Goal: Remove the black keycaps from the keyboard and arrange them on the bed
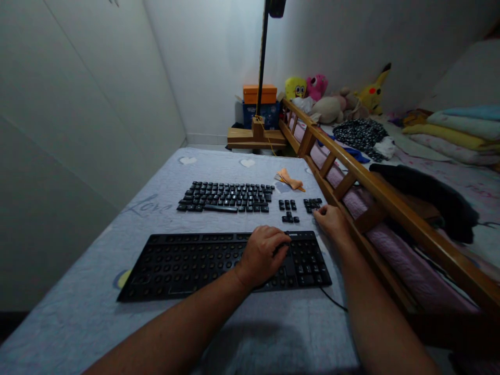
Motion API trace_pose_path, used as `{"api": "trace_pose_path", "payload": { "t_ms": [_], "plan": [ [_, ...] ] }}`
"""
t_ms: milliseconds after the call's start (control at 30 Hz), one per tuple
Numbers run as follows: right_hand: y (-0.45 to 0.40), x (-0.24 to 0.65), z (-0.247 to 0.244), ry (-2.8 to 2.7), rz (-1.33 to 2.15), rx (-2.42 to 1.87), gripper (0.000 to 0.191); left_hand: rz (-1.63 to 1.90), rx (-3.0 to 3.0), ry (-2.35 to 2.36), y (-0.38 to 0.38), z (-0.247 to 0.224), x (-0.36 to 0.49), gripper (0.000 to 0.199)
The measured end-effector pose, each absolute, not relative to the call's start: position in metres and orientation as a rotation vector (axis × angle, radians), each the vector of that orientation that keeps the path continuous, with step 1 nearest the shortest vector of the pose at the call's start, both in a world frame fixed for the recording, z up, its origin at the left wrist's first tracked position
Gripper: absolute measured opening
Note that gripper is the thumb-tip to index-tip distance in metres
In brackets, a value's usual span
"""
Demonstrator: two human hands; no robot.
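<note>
The long black plastic keyboard (219,260) lies crosswise on the pale blue-grey patterned bed sheet (150,221), its cable (334,300) running out at the near right. Most of its main field is bare, with rows of small round key seats showing. The number pad at its right end seems to carry caps at least in its near rows; the left hand and the dim light leave the rest uncertain.

Beyond the keyboard, the loose glossy black keycaps (230,197) stand in order: a broad block with a long space bar on the left, a small six-cap block (287,204) and an arrow cluster (289,217) right of it, and a little number-pad group (311,203) at the far right. Judging by this, the main field is wholly or nearly free of caps, and the number pad is the part only partly so.

The left hand (264,255) hangs over the right-centre of the keyboard, palm down, fingers curled, index finger and thumb pointing right; whether they grip anything cannot be told. The right hand (331,221) reaches far, wrist bent inward, fingertips gathered at the number-pad group, perhaps touching a cap; a firm pinch cannot be confirmed.
</note>
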State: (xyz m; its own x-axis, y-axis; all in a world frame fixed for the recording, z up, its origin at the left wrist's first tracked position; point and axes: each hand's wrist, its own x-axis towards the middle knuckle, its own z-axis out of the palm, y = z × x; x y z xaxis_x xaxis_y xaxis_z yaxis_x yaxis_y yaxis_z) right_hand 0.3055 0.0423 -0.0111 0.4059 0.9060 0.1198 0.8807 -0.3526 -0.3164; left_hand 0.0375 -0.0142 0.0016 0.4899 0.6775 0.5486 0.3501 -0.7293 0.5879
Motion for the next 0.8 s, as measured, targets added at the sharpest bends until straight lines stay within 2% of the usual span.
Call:
{"api": "trace_pose_path", "payload": {
  "t_ms": [800],
  "plan": [
    [0.0337, 0.3020, -0.0055, -1.631, 0.066, -2.336, 0.023, 1.126, 2.371, 0.876, -0.0141, 0.0009, 0.0369, 0.011]
  ]
}}
